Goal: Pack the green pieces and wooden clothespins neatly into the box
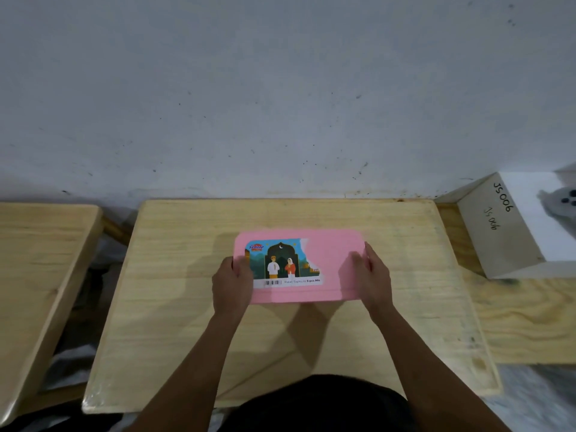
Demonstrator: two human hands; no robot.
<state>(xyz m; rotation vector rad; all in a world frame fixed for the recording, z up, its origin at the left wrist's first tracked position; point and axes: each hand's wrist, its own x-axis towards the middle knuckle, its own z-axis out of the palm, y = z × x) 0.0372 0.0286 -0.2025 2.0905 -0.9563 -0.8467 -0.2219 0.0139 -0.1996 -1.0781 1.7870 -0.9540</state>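
A pink box (pixel 330 263) lies flat in the middle of the wooden table (pixel 187 307), its lid on and a partly torn colourful label on top. My left hand (pixel 232 283) grips its left edge, thumb on the lid. My right hand (pixel 372 277) grips its right edge the same way. No green pieces or wooden clothespins show; the closed lid hides whatever is inside the box.
A second wooden table (pixel 37 275) stands to the left across a gap. At the right a white box (pixel 511 226) marked JS006 rests on a wooden board (pixel 526 316). A grey-white wall (pixel 280 88) rises right behind the table.
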